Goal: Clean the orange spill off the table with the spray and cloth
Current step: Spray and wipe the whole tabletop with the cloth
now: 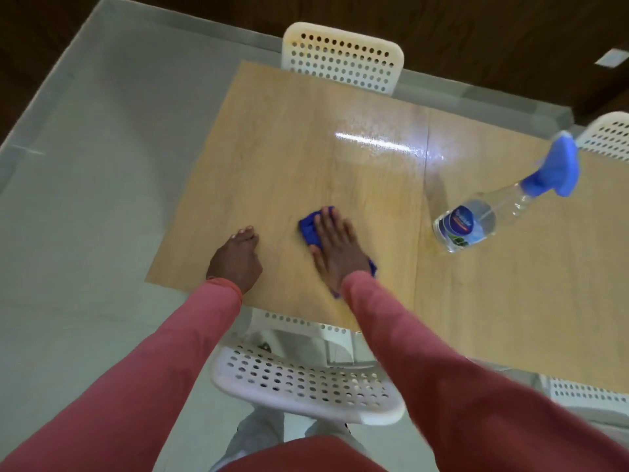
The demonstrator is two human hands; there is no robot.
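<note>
On the desk (272, 137), the right hand (335, 245) lies flat on the cloth (309, 229) near the 6 o'clock edge. The left hand (236, 258) rests on the desk just beside it at 9 o'clock, apart from the cloth. The spray bottle (493, 212) stands well apart at 3 o'clock. One chair (343, 59) sits at 12 o'clock, another chair (306, 379) at 6 o'clock, possibly tucked partly under the desk

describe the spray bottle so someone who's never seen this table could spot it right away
Start at the wooden table and look to its right side, past the seam. The spray bottle stands there alone, well to the right of the right hand pressing the blue cloth. It is clear plastic with a blue trigger head and a blue label.
</note>
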